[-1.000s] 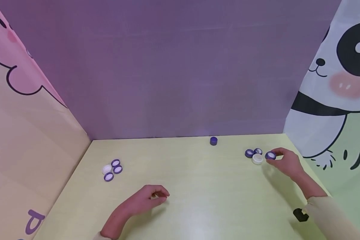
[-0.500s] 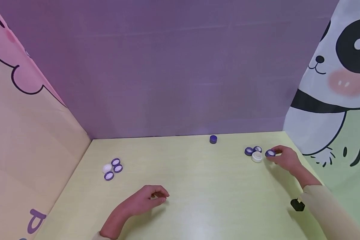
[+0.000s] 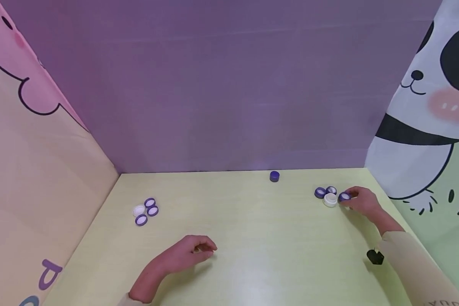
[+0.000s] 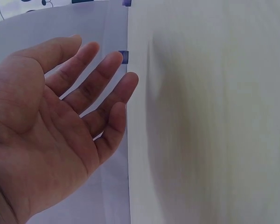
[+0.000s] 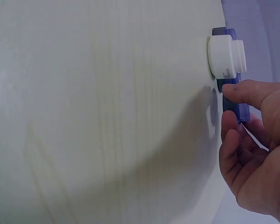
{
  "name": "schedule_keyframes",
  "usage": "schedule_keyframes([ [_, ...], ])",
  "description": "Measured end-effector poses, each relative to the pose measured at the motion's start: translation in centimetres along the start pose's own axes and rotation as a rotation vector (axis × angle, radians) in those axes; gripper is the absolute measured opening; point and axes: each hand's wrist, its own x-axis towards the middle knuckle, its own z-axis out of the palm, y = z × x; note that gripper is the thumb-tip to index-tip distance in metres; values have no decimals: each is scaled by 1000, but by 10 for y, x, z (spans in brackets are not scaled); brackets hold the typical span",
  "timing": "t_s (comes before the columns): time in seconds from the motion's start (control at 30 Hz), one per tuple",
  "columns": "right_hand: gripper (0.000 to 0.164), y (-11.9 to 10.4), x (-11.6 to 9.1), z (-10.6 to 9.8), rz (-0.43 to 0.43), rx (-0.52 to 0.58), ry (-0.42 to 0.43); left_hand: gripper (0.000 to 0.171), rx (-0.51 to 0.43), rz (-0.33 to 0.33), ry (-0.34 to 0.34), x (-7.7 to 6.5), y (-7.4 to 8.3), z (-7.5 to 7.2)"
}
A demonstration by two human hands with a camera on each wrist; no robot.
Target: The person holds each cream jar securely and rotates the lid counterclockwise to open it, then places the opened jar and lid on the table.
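Observation:
My right hand [image 3: 363,200] pinches a small round purple cap with a white inside [image 3: 344,196] between thumb and fingers, low over the right part of the table. Just left of it stand a white round stepped piece [image 3: 330,200] and two purple caps, one at the front left [image 3: 320,193] and one behind [image 3: 331,190]. The right wrist view shows the held purple cap [image 5: 235,109] right beside the white piece [image 5: 224,57]. My left hand [image 3: 187,255] hovers over the front of the table, fingers loosely bent, holding nothing; its palm [image 4: 51,126] faces the left wrist camera.
A lone purple cap [image 3: 274,176] stands near the table's back edge. On the left lie a white round piece [image 3: 139,210] and three purple caps with white insides, the nearest [image 3: 141,220] in front. Printed cloth walls, with a purple back wall [image 3: 229,85], enclose the table [image 3: 252,238].
The right hand has brought its purple cap slightly lower and closer to the white piece. The head view has shifted a little. The left hand has stayed in place.

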Motion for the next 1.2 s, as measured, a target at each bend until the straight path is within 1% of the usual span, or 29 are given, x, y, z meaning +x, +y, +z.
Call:
schedule_keyframes([
  [0.2, 50, 1, 4, 5, 1, -9, -15, 22, 1, -1, -6, -1, -4, 1],
  [0.43, 52, 2, 5, 7, -3, -27, -34, 22, 5, -12, -16, -2, -4, 2],
  [0.87, 49, 2, 4, 12, -54, -29, 10, 23, -11, -56, -42, -6, -4, -1],
  [1.2, 52, 2, 5, 13, -55, -47, 19, 22, -24, -60, -41, -6, -1, 1],
])
